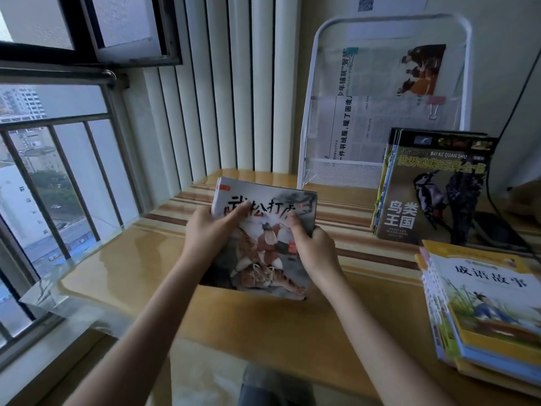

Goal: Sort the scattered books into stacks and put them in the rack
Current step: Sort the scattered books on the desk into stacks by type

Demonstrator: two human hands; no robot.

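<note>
Glossy paper covers are what is gripped here: a stack of thin picture books (263, 238), with a tiger on the top cover, is held above the desk (123, 268) between both hands. The left hand (207, 230) is curled round the left edge with the thumb pressed on the cover; the right hand (313, 247) is curled round the right edge in the same way. Neither hand is open.

The stack is judged to be light but soft and slippery. The thin books may slide on each other, so the two side edges are the good places to hold, with pressure from both sides. The long axis runs from the near edge, below the grip, to the far edge, above it. The far edge is tilted up and the title is read upright from the holder's side.

To the right of the grip, a yellow stack (483, 306) lies flat, and further a dark bird book stack (433, 189) stands leaning. Beyond the grip, to the far right, the white mesh rack (319, 118) is seen with newspapers (380, 124) already in it.
</note>
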